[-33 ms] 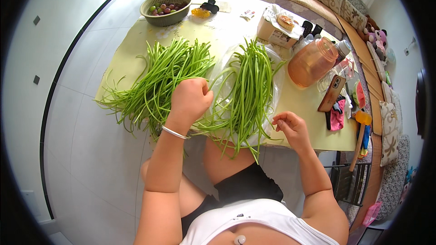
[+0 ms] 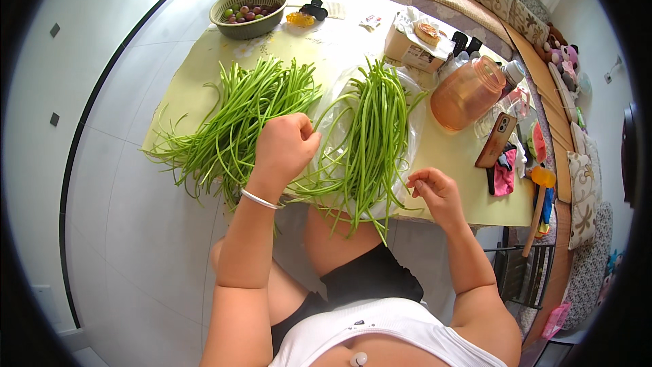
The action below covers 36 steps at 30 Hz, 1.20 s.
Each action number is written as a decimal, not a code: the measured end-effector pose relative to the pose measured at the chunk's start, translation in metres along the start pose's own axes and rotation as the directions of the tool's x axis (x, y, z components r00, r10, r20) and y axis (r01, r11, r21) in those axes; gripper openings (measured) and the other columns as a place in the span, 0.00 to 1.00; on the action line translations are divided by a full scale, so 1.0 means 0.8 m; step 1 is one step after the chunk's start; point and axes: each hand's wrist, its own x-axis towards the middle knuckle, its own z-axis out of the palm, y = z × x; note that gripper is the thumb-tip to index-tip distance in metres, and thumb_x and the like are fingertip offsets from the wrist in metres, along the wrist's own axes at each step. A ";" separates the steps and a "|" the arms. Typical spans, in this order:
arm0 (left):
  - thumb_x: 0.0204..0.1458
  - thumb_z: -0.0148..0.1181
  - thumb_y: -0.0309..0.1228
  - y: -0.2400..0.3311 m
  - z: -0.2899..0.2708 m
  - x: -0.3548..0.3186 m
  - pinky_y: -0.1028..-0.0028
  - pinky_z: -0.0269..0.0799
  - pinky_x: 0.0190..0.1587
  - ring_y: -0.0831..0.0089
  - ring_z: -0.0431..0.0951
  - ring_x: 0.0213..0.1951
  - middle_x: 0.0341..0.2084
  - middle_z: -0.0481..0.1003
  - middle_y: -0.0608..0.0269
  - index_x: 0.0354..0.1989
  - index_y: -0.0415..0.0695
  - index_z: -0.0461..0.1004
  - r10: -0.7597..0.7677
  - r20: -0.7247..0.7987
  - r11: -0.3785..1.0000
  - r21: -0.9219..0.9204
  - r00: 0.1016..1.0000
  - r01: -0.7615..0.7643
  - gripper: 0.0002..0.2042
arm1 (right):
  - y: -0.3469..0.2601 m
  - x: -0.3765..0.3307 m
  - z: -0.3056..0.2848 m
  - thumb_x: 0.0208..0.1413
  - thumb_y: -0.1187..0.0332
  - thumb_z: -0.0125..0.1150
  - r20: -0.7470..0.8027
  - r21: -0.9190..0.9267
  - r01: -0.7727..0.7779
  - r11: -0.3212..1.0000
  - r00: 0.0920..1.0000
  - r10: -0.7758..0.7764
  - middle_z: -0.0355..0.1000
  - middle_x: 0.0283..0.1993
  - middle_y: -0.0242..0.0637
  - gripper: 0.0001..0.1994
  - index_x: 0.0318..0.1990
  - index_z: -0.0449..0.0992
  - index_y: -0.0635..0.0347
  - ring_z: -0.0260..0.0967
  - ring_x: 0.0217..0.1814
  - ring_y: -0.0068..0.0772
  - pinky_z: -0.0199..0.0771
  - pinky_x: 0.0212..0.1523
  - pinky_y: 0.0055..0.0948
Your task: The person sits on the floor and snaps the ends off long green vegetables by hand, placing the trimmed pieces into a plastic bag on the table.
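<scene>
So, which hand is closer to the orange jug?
The right hand. It is below the orange jug, near the table's front edge. The left hand is farther away, beyond the stalks on plastic.

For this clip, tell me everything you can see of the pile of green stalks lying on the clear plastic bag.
The right-hand pile of long thin green stalks lies on a crumpled clear plastic bag on the pale yellow table. The stalks run roughly lengthwise away from the person, fanning slightly, with several curling ends hanging over the near table edge. They look fresh, smooth and flexible. The left hand, closed in a fist, rests at the pile's left edge; the right hand pinches near its lower right strands.
</scene>
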 end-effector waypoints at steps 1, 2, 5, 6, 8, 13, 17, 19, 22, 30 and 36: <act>0.46 0.66 0.30 0.005 -0.001 0.001 0.72 0.67 0.23 0.74 0.73 0.18 0.16 0.75 0.61 0.24 0.38 0.76 -0.004 -0.039 0.993 -0.118 0.999 -0.001 0.08 | 0.001 -0.002 0.001 0.60 0.80 0.51 -0.008 0.006 -0.001 1.000 1.000 0.001 0.75 0.35 0.35 0.05 0.41 0.74 0.69 0.70 0.34 0.20 0.72 0.37 0.20; 0.46 0.66 0.29 0.008 0.000 0.002 0.74 0.66 0.21 0.78 0.71 0.16 0.15 0.74 0.63 0.24 0.38 0.75 -0.011 -0.077 0.972 -0.234 0.997 -0.007 0.08 | 0.001 -0.003 0.001 0.60 0.80 0.51 -0.017 0.012 -0.002 1.000 1.000 0.002 0.75 0.35 0.35 0.05 0.41 0.74 0.69 0.70 0.34 0.20 0.72 0.37 0.20; 0.50 0.64 0.25 0.021 0.002 0.002 0.79 0.67 0.21 0.82 0.71 0.16 0.17 0.75 0.64 0.29 0.34 0.77 -0.092 -0.067 0.905 -0.421 0.994 0.055 0.06 | 0.000 -0.002 0.003 0.60 0.79 0.52 -0.010 0.061 -0.022 0.998 1.000 0.023 0.75 0.36 0.35 0.06 0.42 0.74 0.69 0.70 0.34 0.20 0.72 0.37 0.20; 0.50 0.63 0.25 0.024 0.004 0.001 0.79 0.68 0.21 0.81 0.72 0.16 0.18 0.76 0.63 0.31 0.33 0.78 -0.111 -0.063 0.872 -0.485 0.992 0.067 0.06 | -0.001 -0.003 0.005 0.60 0.79 0.52 -0.020 0.077 -0.032 0.996 0.999 0.034 0.75 0.36 0.35 0.06 0.43 0.73 0.69 0.70 0.35 0.20 0.72 0.37 0.20; 0.50 0.62 0.24 0.008 0.025 0.003 0.79 0.70 0.23 0.79 0.73 0.16 0.21 0.77 0.60 0.34 0.32 0.78 -0.003 -0.027 0.873 -0.488 1.000 -0.011 0.07 | -0.007 -0.002 0.007 0.60 0.79 0.52 -0.039 0.111 -0.050 0.993 0.998 0.055 0.75 0.36 0.35 0.07 0.44 0.73 0.69 0.69 0.35 0.20 0.71 0.37 0.20; 0.45 0.64 0.23 -0.014 0.036 0.008 0.72 0.74 0.29 0.68 0.79 0.23 0.27 0.79 0.53 0.36 0.36 0.80 0.207 -0.113 0.966 -0.134 0.972 -0.221 0.08 | 0.002 -0.004 0.006 0.61 0.78 0.52 -0.056 0.110 -0.030 0.994 0.998 0.036 0.75 0.36 0.35 0.08 0.45 0.73 0.69 0.69 0.34 0.20 0.71 0.37 0.20; 0.43 0.67 0.28 -0.015 0.020 0.008 0.68 0.73 0.32 0.61 0.79 0.27 0.25 0.78 0.52 0.26 0.38 0.77 0.015 -0.079 0.998 0.063 0.997 -0.010 0.07 | 0.011 -0.008 0.006 0.60 0.78 0.53 -0.064 0.021 -0.016 1.000 0.998 0.017 0.75 0.36 0.35 0.07 0.45 0.74 0.68 0.69 0.33 0.19 0.70 0.36 0.20; 0.43 0.68 0.32 -0.014 0.020 0.004 0.65 0.73 0.33 0.57 0.79 0.28 0.25 0.78 0.51 0.26 0.39 0.77 -0.036 -0.039 0.971 0.234 0.999 0.045 0.09 | 0.016 -0.009 0.009 0.59 0.78 0.55 -0.037 -0.179 0.010 0.984 0.999 -0.017 0.74 0.35 0.34 0.07 0.44 0.75 0.67 0.69 0.32 0.19 0.70 0.34 0.20; 0.44 0.65 0.37 -0.023 0.030 0.004 0.59 0.74 0.34 0.51 0.78 0.30 0.25 0.78 0.50 0.26 0.39 0.77 -0.079 0.088 0.948 0.315 0.993 0.047 0.12 | 0.014 -0.011 0.019 0.58 0.78 0.57 0.038 -0.323 -0.001 0.946 0.999 0.014 0.74 0.33 0.34 0.07 0.43 0.75 0.66 0.68 0.31 0.19 0.69 0.33 0.21; 0.52 0.60 0.32 0.001 -0.006 0.003 0.79 0.68 0.27 0.84 0.72 0.23 0.18 0.76 0.66 0.24 0.40 0.76 -0.029 0.366 0.848 -0.484 0.930 0.216 0.09 | 0.008 -0.045 0.026 0.52 0.72 0.64 -0.051 -0.480 0.347 0.806 0.906 -0.421 0.73 0.33 0.38 0.07 0.36 0.73 0.64 0.69 0.33 0.33 0.69 0.34 0.28; 0.55 0.57 0.29 0.008 -0.007 -0.003 0.80 0.69 0.31 0.82 0.74 0.25 0.20 0.77 0.66 0.24 0.41 0.75 0.070 0.380 0.712 -0.667 0.922 0.221 0.09 | 0.004 -0.070 0.033 0.45 0.73 0.67 0.133 -0.504 0.588 0.633 0.777 -0.615 0.69 0.23 0.35 0.07 0.23 0.73 0.60 0.66 0.23 0.37 0.65 0.24 0.30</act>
